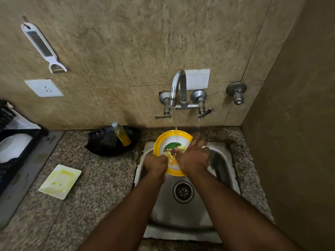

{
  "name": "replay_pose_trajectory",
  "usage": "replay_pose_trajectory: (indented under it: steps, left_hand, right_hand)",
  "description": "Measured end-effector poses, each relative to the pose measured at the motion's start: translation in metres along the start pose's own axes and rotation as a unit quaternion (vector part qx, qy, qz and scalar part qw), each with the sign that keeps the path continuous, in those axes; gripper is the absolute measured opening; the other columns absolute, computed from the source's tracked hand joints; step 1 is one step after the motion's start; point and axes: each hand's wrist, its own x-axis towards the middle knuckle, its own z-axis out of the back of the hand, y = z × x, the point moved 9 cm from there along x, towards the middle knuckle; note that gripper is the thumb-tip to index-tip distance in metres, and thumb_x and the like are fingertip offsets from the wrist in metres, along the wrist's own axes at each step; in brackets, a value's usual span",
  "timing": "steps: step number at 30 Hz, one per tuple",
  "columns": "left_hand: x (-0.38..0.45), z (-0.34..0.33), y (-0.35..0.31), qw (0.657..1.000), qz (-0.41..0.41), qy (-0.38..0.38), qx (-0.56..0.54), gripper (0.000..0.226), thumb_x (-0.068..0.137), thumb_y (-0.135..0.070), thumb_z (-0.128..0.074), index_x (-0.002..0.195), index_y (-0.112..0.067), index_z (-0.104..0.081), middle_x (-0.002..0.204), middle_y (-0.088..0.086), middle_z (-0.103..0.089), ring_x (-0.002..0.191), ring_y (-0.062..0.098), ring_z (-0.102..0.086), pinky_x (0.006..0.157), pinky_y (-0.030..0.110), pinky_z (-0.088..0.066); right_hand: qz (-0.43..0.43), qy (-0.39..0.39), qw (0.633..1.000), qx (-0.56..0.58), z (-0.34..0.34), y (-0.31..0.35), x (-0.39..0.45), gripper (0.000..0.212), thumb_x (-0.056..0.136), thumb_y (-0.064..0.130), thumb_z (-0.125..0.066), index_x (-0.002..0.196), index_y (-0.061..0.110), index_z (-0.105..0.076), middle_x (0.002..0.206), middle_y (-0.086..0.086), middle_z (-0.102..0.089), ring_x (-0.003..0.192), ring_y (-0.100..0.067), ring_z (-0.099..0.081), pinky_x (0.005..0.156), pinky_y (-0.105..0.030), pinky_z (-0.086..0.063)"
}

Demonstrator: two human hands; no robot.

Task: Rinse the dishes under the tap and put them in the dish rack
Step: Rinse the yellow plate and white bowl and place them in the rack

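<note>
Plate (171, 140) tilted, face toward camera, both hands gripping.

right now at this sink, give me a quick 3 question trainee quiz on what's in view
1. True or false: water from the tap is falling on the yellow-rimmed plate.
2. Which hand grips the plate's lower left rim? A) left hand B) right hand
3. What dirty dish waits on the counter left of the sink?

Key
1. True
2. A
3. The square white dish, smeared yellow
</note>
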Motion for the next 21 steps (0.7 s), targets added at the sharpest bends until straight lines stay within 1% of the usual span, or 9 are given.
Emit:
replay_pose_trajectory:
  steps: [3,5,7,9,12,14,16,19,21]
  left_hand:
    - [-0.016,0.001,-0.019,0.999,-0.008,0.007,-0.043,0.022,0.060,-0.005,-0.064,0.080,-0.006,-0.073,0.083,0.021,-0.076,0.081,0.044,-0.074,0.072,0.063,-0.062]
    - [-0.027,-0.001,-0.029,0.996,0.014,0.014,-0.085,0.007,0.080,-0.003,-0.070,0.085,-0.007,-0.073,0.088,0.020,-0.076,0.084,0.041,-0.075,0.077,0.059,-0.063]
    - [-0.033,-0.006,-0.034,0.993,0.036,0.029,-0.108,0.014,0.098,-0.012,-0.065,0.085,-0.009,-0.071,0.086,0.017,-0.075,0.085,0.039,-0.074,0.079,0.052,-0.063]
    - [-0.033,-0.007,-0.035,0.992,0.045,0.038,-0.114,0.024,0.103,-0.018,-0.060,0.082,-0.010,-0.068,0.079,0.012,-0.072,0.079,0.035,-0.072,0.073,0.044,-0.063]
    - [-0.032,0.000,-0.035,0.994,0.038,0.027,-0.102,0.024,0.106,-0.022,-0.055,0.088,-0.010,-0.064,0.076,0.005,-0.068,0.070,0.022,-0.067,0.057,0.027,-0.055]
    - [-0.031,-0.005,-0.031,0.995,0.024,0.048,-0.081,0.027,0.106,-0.024,-0.055,0.086,-0.012,-0.068,0.081,0.008,-0.072,0.075,0.023,-0.070,0.059,0.026,-0.055]
    - [-0.032,-0.008,-0.026,0.996,0.010,0.062,-0.063,0.029,0.104,-0.030,-0.059,0.083,-0.016,-0.072,0.085,0.008,-0.077,0.081,0.024,-0.075,0.070,0.031,-0.059]
    - [-0.034,-0.002,-0.029,0.998,-0.015,0.023,-0.060,0.028,0.103,-0.030,-0.061,0.081,-0.015,-0.072,0.079,0.003,-0.075,0.079,0.023,-0.073,0.076,0.036,-0.060]
    - [-0.035,0.001,-0.038,0.997,-0.052,-0.004,-0.064,0.026,0.104,-0.025,-0.059,0.083,-0.014,-0.070,0.078,0.003,-0.071,0.080,0.025,-0.067,0.075,0.038,-0.057]
  right_hand:
    - [0.043,0.066,0.997,0.026,-0.014,0.015,-0.006,0.129,0.073,0.095,-0.029,0.155,0.011,0.025,0.165,-0.019,0.013,0.140,-0.053,-0.023,0.100,-0.061,-0.042]
    - [0.125,0.079,0.989,0.006,-0.027,0.032,-0.020,0.104,0.087,0.080,-0.028,0.157,0.022,0.022,0.160,-0.014,0.037,0.147,-0.054,0.014,0.115,-0.069,-0.016]
    - [0.198,0.074,0.977,-0.032,-0.034,0.043,-0.034,0.072,0.101,0.058,-0.018,0.161,0.026,0.004,0.164,-0.005,0.029,0.149,-0.040,0.028,0.118,-0.067,0.004]
    - [0.257,0.085,0.963,-0.011,-0.042,0.049,-0.047,0.064,0.102,0.047,-0.009,0.161,0.026,-0.013,0.170,-0.001,-0.003,0.156,-0.028,0.008,0.121,-0.059,0.002]
    - [0.336,0.116,0.901,0.250,-0.041,0.063,-0.066,0.058,0.101,0.045,-0.024,0.154,0.028,-0.037,0.159,-0.002,-0.041,0.146,-0.024,-0.037,0.119,-0.044,-0.031]
    - [0.331,0.146,0.888,0.285,-0.052,0.064,-0.060,0.063,0.101,0.046,-0.030,0.160,0.025,-0.024,0.166,-0.002,-0.024,0.154,-0.021,-0.022,0.123,-0.044,-0.022]
    - [0.330,0.149,0.913,0.188,-0.063,0.065,-0.045,0.067,0.101,0.051,-0.022,0.161,0.026,-0.008,0.169,-0.002,0.001,0.157,-0.021,0.000,0.125,-0.048,-0.009]
    - [0.316,0.113,0.938,0.086,-0.052,0.063,-0.033,0.063,0.105,0.051,-0.021,0.162,0.030,-0.005,0.169,0.005,0.009,0.156,-0.014,0.006,0.124,-0.046,-0.004]
    - [0.282,0.089,0.954,0.050,-0.043,0.056,-0.029,0.074,0.098,0.059,-0.004,0.162,0.023,-0.002,0.169,0.003,0.009,0.156,-0.014,0.005,0.124,-0.045,0.001]
